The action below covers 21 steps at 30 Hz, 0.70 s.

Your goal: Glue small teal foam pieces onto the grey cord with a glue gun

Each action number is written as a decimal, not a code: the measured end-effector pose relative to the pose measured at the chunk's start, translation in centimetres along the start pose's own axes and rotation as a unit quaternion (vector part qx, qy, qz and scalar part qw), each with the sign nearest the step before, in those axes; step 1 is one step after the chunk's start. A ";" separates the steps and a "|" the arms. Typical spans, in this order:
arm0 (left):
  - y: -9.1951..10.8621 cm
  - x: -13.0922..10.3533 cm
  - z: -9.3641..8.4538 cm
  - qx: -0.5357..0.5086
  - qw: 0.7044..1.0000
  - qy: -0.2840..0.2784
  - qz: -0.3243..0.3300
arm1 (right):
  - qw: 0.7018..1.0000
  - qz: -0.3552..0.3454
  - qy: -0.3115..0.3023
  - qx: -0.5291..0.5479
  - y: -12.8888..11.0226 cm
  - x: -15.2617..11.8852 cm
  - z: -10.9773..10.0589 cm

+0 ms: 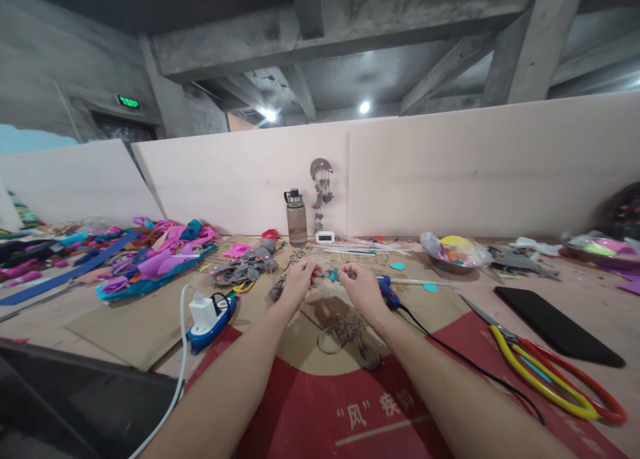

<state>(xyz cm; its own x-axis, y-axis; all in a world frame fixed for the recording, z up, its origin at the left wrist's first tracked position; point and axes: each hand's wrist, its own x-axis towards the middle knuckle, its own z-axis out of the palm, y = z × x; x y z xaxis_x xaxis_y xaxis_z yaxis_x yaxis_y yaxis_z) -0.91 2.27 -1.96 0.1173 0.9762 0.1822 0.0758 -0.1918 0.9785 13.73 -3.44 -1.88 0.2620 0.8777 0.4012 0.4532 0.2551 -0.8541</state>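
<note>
Above the cardboard, my right hand (359,284) pinches a small teal felt piece (333,274), perhaps star-shaped, at its fingertips. My left hand (301,280) is a short gap to the left, thumb and fingers pressed together; whatever they hold is too small to make out. Below both hands lies a loose bundle of grey cord (350,336). A blue glue gun (387,292) rests just right of my right hand, partly hidden by it. Further teal felt cutouts (397,266) lie beyond it. Grey felt pieces (245,266) are heaped left of my left hand.
Scissors (535,372) and a black phone (557,326) lie on the right. A blue power strip (213,326) with a white charger stands at left, near colourful felt scraps (160,259). Behind are a bottle (297,222), a hanging moon ornament (321,169) and a bowl (455,264).
</note>
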 end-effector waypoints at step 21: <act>-0.4 0.3 -0.4 0.071 0.997 -0.011 0.037 | 1.000 0.003 0.002 0.003 0.0 0.1 -0.1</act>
<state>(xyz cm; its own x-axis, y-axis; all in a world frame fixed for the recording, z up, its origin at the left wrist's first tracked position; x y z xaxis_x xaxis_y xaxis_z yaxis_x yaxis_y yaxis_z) -1.26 2.66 -2.27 0.1496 0.9565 0.2504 0.2060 -0.2779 0.9383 13.80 -3.39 -1.82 0.2673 0.8779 0.3973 0.4462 0.2526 -0.8585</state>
